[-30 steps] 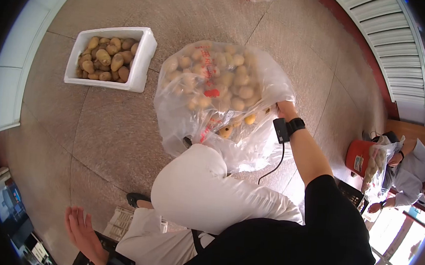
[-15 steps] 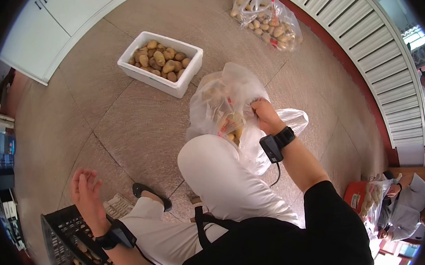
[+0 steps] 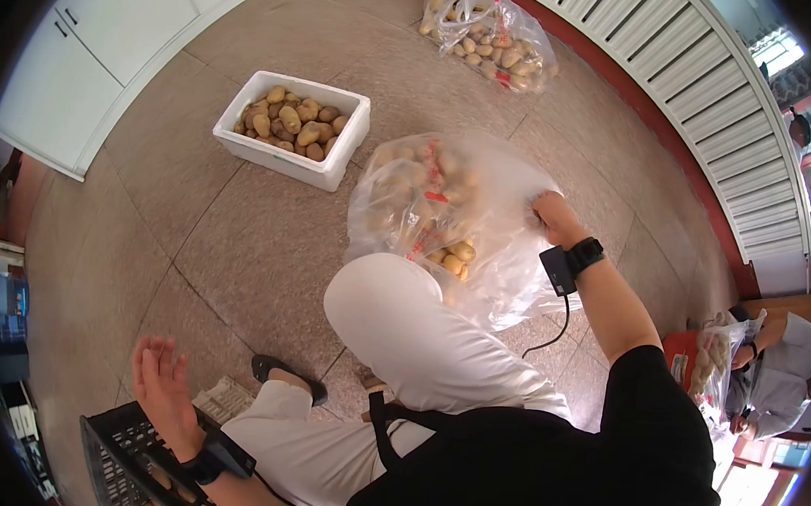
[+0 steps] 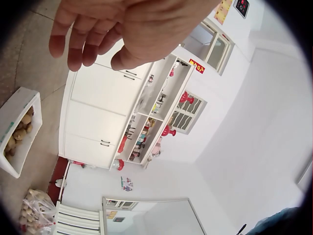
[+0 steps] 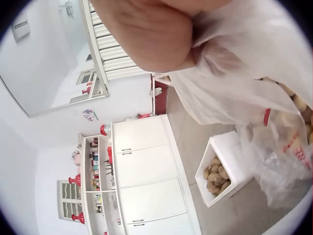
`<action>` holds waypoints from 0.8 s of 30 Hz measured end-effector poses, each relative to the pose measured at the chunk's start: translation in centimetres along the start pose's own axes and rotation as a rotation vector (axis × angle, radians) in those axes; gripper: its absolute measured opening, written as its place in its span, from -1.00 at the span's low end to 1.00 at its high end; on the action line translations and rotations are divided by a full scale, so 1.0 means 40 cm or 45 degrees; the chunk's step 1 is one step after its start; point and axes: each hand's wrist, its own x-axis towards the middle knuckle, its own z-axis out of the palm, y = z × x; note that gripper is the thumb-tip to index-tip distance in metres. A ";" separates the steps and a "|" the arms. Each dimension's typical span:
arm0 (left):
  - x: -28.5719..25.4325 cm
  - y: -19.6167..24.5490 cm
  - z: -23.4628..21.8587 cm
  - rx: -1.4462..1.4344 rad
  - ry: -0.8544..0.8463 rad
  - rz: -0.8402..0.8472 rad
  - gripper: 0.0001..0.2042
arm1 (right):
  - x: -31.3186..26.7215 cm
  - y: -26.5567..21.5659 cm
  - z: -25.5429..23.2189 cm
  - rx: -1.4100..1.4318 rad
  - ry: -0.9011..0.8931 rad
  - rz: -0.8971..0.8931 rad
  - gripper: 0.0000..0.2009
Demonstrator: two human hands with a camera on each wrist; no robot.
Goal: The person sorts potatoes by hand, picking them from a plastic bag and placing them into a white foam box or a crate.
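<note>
The right hand [image 3: 558, 219] grips the thin plastic of a big, see-through bag with red print [image 3: 513, 190]. The left hand [image 3: 166, 396] holds nothing; its fingers are loose and a bit bent, near a black plastic crate with holes [image 3: 110, 450]. The big bag sits on the floor in front of the person's knee, with yellow-brown potatoes [image 3: 458, 259] inside.

The right hand has just moved out to the side. The bag was bunched up, and now it is spread wide, so more potatoes show.

Past the bag is a white foam box [image 3: 338, 162] full of potatoes, and farther off, another see-through bag of potatoes [image 3: 524, 62].

The plastic covers some of the right hand's fingertips. The crate is cut off at the bottom. The bag's mouth may be near the right hand, but the folds make it hard to tell.
</note>
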 end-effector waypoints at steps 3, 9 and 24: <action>0.008 -0.006 0.005 0.017 -0.002 -0.022 -0.69 | -0.021 0.118 -0.015 -0.678 0.048 -0.248 -0.88; 0.020 -0.008 0.032 0.075 0.004 -0.021 -0.68 | -0.074 -0.060 -0.030 -0.960 -0.091 0.516 -0.77; 0.046 -0.027 0.055 0.178 0.027 -0.072 -0.69 | -0.038 -0.207 0.339 -0.643 -0.758 0.077 -0.61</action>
